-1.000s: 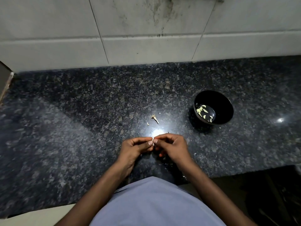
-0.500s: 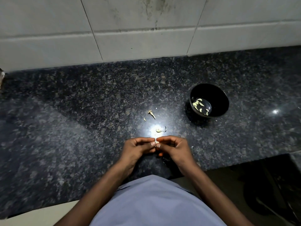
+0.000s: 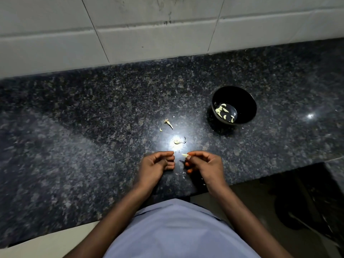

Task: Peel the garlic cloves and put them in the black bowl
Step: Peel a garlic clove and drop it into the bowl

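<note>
Garlic clove (image 3: 184, 155), small and pale, sits pinched at the fingertips of the right hand (image 3: 203, 165), nearest the viewer above the near edge of a dark speckled granite counter (image 3: 74, 127). Just left of it, apart from it, the left hand (image 3: 155, 165) has its fingers curled; whether it holds a scrap of skin cannot be told.

Slightly farther, in a bright glare on the counter, lies a pale piece of garlic or peel (image 3: 177, 141) with a thin dark sliver beside it. Beyond that, a little left, lie a dry stem piece (image 3: 169, 123) and a tiny fragment (image 3: 161, 129).

Farther and to the right stands the black bowl (image 3: 242, 101), well apart from the hands, with several peeled cloves (image 3: 223, 112) inside.

Likely risks: the clove is slight and held only at the fingertips, so it could slip on the reach to the bowl and fall off the near counter edge, or a shred of skin could go in with it.

Pale wall tiles (image 3: 149, 34) stand at the far side. No writing, label or brand is visible anywhere.
</note>
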